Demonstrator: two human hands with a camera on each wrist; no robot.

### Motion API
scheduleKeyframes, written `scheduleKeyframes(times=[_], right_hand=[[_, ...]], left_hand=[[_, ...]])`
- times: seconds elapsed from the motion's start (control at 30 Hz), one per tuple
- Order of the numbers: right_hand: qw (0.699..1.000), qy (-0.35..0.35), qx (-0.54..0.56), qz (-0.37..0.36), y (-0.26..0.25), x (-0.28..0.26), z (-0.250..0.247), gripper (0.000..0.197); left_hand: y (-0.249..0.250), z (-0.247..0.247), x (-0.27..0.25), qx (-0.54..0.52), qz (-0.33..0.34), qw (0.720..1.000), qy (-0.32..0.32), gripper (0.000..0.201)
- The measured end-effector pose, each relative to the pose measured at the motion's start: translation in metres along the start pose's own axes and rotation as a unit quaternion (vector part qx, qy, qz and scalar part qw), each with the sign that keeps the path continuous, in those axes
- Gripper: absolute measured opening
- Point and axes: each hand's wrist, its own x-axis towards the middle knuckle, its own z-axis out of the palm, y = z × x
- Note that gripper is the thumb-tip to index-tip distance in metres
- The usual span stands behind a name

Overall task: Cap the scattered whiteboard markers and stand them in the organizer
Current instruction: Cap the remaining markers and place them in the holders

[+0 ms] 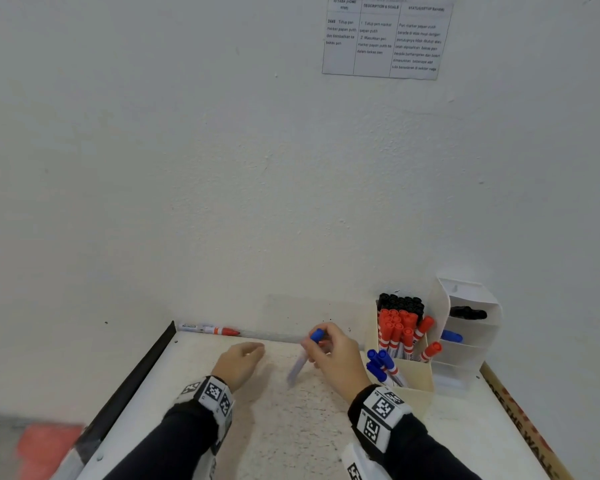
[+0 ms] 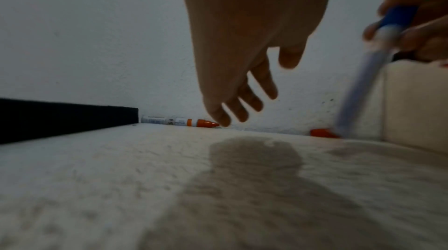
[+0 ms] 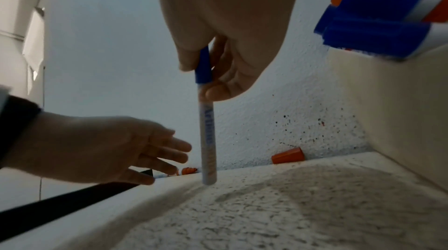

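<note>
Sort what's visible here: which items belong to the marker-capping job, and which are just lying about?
Belongs to the job:
- blue-capped white marker, held by the right hand
- uncapped red-tipped white marker lying by the wall
- loose orange-red cap
- cream cardboard organizer holding markers
- left hand, holding nothing

Just lying about:
- printed paper sheet on the wall
- white tiered box

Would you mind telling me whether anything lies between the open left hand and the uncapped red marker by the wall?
Nothing visible does. The left hand is above bare table, its fingertips near the tip of the uncapped red marker. The right hand, holding the blue marker, is off to the side.
</note>
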Motion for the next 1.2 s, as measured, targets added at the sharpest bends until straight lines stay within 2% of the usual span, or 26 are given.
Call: scheduleKeyframes(times=[0.07, 0.17, 0.27, 0.4, 0.47, 0.6, 0.77, 0.9, 1.07, 1.2], right_hand=[[1.000, 0.013, -0.016, -0.022, 0.004, 0.002, -0.002, 0.012], [0.998, 0.033, -0.031, -0.053, 0.006, 0.006, -0.004, 0.005], [0.996, 0.049, -0.034, -0.066, 0.014, 0.010, -0.003, 0.005], [0.993, 0.073, -0.063, -0.072, 0.021, 0.014, 0.000, 0.012], [0.992, 0.078, -0.067, -0.071, 0.021, 0.014, 0.000, 0.006], [0.989, 0.095, -0.086, -0.069, 0.018, 0.012, -0.005, 0.006], [0.989, 0.098, -0.089, -0.070, 0.009, 0.014, -0.009, 0.008], [0.988, 0.117, -0.086, -0.050, 0.009, 0.019, -0.008, 0.011], [0.988, 0.117, -0.091, -0.053, 0.008, 0.022, -0.005, 0.016], [0.987, 0.115, -0.075, -0.080, 0.003, 0.019, -0.006, 0.020]], left_hand=[[-0.014, -0.010, 0.023, 0.130, -0.023, 0.991, 0.025, 0.039], [-0.028, -0.023, 0.050, 0.270, -0.058, 0.960, 0.049, 0.041], [-0.034, -0.030, 0.064, 0.340, -0.076, 0.934, 0.080, 0.041], [-0.042, -0.033, 0.075, 0.404, -0.064, 0.910, 0.065, 0.042], [-0.040, -0.036, 0.074, 0.436, -0.060, 0.895, 0.072, 0.042], [-0.041, -0.040, 0.072, 0.471, -0.040, 0.879, 0.066, 0.040], [-0.039, -0.041, 0.070, 0.453, -0.032, 0.888, 0.066, 0.037], [-0.041, -0.043, 0.069, 0.492, -0.019, 0.869, 0.060, 0.045], [-0.046, -0.039, 0.071, 0.454, 0.001, 0.888, 0.075, 0.038], [-0.045, -0.040, 0.074, 0.500, 0.003, 0.863, 0.071, 0.034]])
